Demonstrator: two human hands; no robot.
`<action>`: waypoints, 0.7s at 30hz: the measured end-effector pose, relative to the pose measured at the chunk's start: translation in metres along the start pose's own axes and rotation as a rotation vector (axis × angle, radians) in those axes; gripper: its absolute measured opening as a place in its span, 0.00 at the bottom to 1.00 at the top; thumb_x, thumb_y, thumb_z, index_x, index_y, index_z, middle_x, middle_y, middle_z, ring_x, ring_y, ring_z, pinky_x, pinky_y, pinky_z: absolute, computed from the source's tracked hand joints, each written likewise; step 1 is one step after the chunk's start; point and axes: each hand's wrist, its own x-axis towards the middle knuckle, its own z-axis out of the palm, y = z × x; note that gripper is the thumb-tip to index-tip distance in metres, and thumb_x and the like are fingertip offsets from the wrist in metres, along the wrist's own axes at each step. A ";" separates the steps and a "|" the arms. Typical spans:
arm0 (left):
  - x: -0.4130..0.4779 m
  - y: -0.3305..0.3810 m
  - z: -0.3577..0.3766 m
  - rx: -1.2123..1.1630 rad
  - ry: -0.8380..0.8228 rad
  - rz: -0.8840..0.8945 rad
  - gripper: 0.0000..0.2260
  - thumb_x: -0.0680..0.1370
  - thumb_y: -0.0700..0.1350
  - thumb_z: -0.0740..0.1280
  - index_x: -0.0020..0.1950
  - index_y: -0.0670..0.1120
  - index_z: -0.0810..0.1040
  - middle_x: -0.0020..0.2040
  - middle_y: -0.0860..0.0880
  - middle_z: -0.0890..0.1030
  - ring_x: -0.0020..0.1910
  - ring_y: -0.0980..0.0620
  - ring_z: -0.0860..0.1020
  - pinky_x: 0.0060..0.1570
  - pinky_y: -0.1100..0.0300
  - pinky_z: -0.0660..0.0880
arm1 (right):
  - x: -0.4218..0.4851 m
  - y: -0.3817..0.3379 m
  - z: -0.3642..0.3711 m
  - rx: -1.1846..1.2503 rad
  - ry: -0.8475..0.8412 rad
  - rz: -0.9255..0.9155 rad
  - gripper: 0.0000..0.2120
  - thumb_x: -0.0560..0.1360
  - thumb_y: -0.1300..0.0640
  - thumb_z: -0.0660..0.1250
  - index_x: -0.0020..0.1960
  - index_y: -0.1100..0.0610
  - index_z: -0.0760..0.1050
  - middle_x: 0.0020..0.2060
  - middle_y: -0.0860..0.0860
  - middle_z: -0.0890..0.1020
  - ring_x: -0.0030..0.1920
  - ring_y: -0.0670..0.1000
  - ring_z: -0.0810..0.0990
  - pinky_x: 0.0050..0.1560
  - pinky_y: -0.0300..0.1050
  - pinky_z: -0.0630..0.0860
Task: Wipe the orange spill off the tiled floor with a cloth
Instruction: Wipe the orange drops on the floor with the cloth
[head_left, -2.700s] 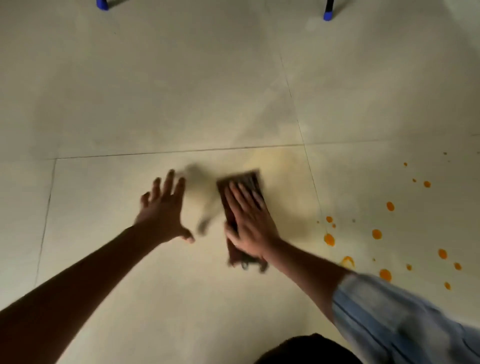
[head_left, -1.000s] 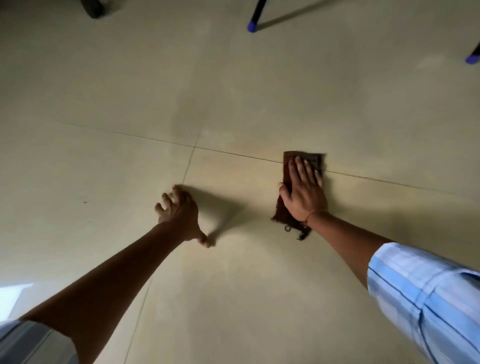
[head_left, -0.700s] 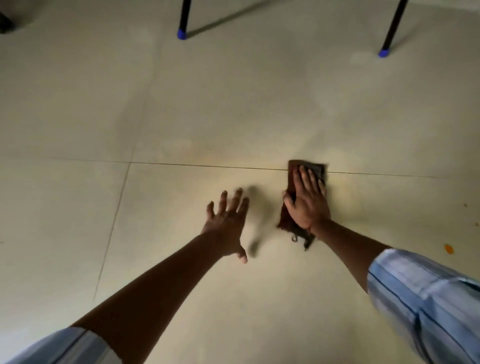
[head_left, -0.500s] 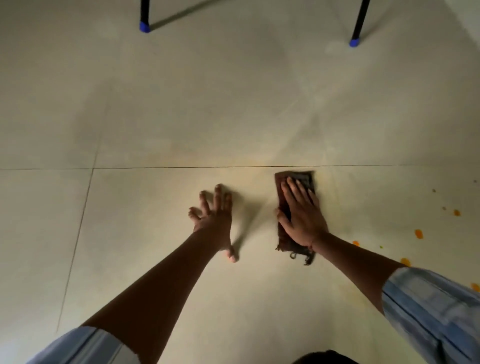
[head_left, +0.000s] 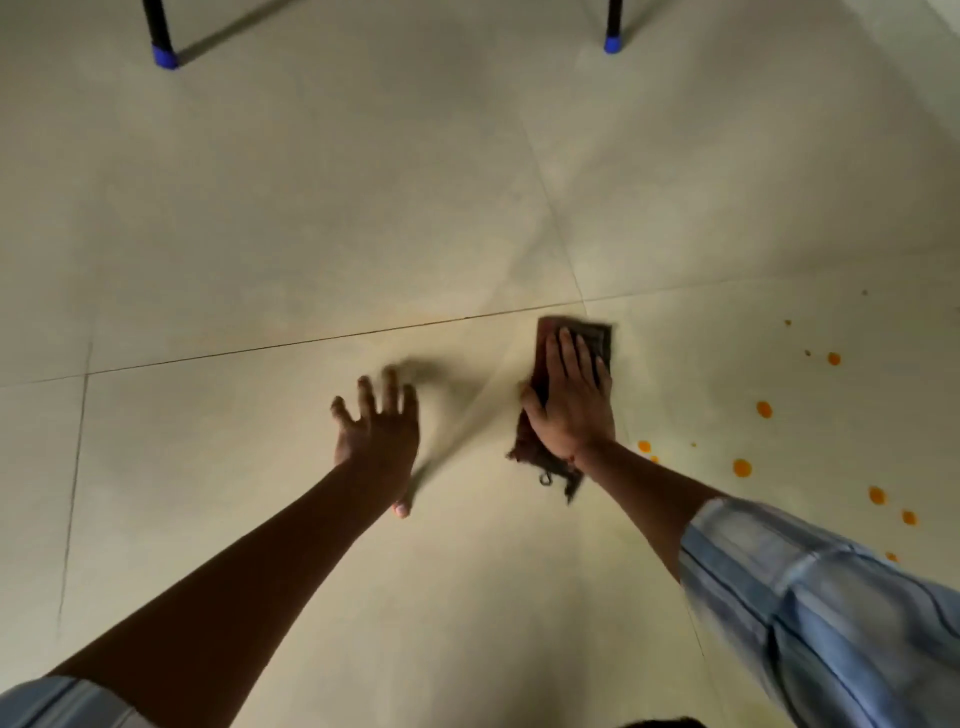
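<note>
Brown and folded into a narrow strip, the cloth lies flat on the tiled floor, its long axis running from you out toward the far grout line, where its far short edge just reaches the meeting of four tiles. Your right hand presses down on it with the palm flat and fingers straight and together, pointing along the strip; nothing is gripped, only pinned. A frayed end trails out beneath your wrist. To the right of the cloth, the orange spill shows as scattered drops on the neighbouring tile, the nearest one just beside your right forearm. Your left hand is spread wide and empty, on or just above the floor, blurred, well apart from the cloth. Two dark furniture legs with blue feet stand at the floor's far edge.
</note>
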 end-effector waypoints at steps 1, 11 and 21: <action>-0.002 0.009 0.000 0.036 0.024 0.080 0.64 0.61 0.56 0.80 0.76 0.41 0.33 0.76 0.39 0.31 0.76 0.33 0.39 0.71 0.34 0.51 | 0.002 0.001 0.001 0.016 0.006 0.022 0.38 0.75 0.37 0.45 0.78 0.59 0.52 0.77 0.57 0.58 0.77 0.58 0.55 0.76 0.56 0.50; -0.004 0.114 0.009 -0.039 -0.004 0.318 0.69 0.56 0.62 0.80 0.77 0.45 0.32 0.75 0.42 0.29 0.74 0.31 0.35 0.69 0.30 0.50 | -0.047 0.087 -0.001 -0.002 -0.005 0.140 0.39 0.75 0.36 0.45 0.79 0.57 0.46 0.78 0.56 0.53 0.78 0.56 0.50 0.77 0.56 0.48; -0.017 0.132 0.003 0.091 0.012 0.294 0.66 0.60 0.59 0.80 0.76 0.41 0.32 0.75 0.39 0.30 0.75 0.30 0.39 0.68 0.32 0.56 | -0.134 0.101 0.006 0.003 -0.051 0.072 0.38 0.77 0.35 0.46 0.79 0.57 0.48 0.79 0.53 0.50 0.78 0.52 0.45 0.77 0.55 0.49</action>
